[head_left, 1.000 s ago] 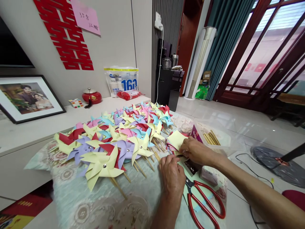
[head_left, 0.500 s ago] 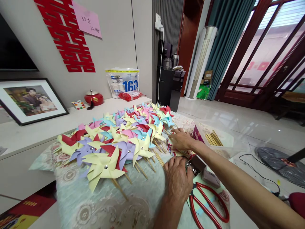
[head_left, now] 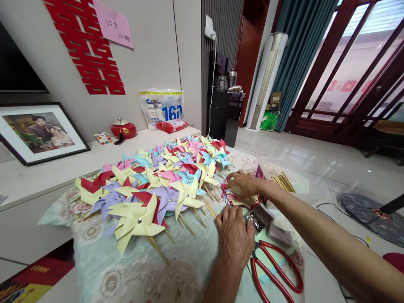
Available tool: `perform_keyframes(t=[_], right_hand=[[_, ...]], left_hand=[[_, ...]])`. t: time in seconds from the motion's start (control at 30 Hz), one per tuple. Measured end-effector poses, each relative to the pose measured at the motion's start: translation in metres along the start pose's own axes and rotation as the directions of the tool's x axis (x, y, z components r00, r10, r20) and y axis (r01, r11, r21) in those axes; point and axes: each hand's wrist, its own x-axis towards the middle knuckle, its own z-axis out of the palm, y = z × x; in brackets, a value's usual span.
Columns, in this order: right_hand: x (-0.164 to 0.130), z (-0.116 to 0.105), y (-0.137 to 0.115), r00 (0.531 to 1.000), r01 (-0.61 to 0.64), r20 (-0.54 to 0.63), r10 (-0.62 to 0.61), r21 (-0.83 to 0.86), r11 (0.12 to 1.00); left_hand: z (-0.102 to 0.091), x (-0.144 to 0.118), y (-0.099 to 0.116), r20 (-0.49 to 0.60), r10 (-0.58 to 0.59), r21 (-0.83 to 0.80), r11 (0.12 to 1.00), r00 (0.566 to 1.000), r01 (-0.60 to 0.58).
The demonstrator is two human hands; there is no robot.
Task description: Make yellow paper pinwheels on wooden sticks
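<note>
Red-handled steel scissors [head_left: 277, 273] lie nearest on the pale patterned tablecloth [head_left: 142, 269]; left hand [head_left: 235, 237] rests flat beside them, fingers relaxed and empty; beyond, right hand [head_left: 244, 185] grips the stack of coloured paper squares [head_left: 235, 198]; farther off lie paper pinwheels on wooden sticks [head_left: 158, 185]

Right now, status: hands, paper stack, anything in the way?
Right hand resting on stack of coloured paper squares. Left hand flat on patterned cloth beside it. Red-handled scissors near left wrist.
</note>
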Motion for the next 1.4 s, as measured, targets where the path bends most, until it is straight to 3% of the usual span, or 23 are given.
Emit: perform_keyframes(t=[0.23,0.4,0.53,0.73,0.9,1.13,1.4], right_hand=[[0.011,0.005,0.002,0.997,-0.037,-0.063,0.041,0.061,0.997],[0.013,0.01,-0.009,0.995,0.0,-0.097,0.005,0.054,0.999],[0.013,0.009,0.0,0.992,0.023,-0.122,-0.016,0.06,0.998],[0.024,0.009,0.029,0.952,-0.194,-0.229,0.204,0.065,0.979],[0.036,0.021,0.035,0.933,-0.274,-0.221,0.285,0.08,0.958],[0.036,0.021,0.037,0.943,-0.237,-0.216,0.253,0.098,0.967],[0.04,0.021,0.041,0.954,-0.23,-0.177,0.242,0.084,0.969]], left_hand=[[0.001,0.0,0.001,-0.004,-0.008,0.021,1.0,1.0,0.008],[0.002,-0.001,0.001,-0.023,-0.001,0.01,1.0,1.0,0.002],[0.0,-0.001,0.002,-0.01,-0.017,-0.003,1.0,1.0,0.017],[-0.005,0.0,0.003,0.029,-0.023,-0.016,1.0,0.999,0.023],[-0.003,-0.001,0.002,0.028,-0.024,0.018,1.0,0.999,0.023],[0.002,-0.001,0.001,-0.008,-0.038,0.1,0.994,0.999,0.039],[0.0,-0.001,0.0,0.022,-0.041,0.028,0.999,0.999,0.04]])
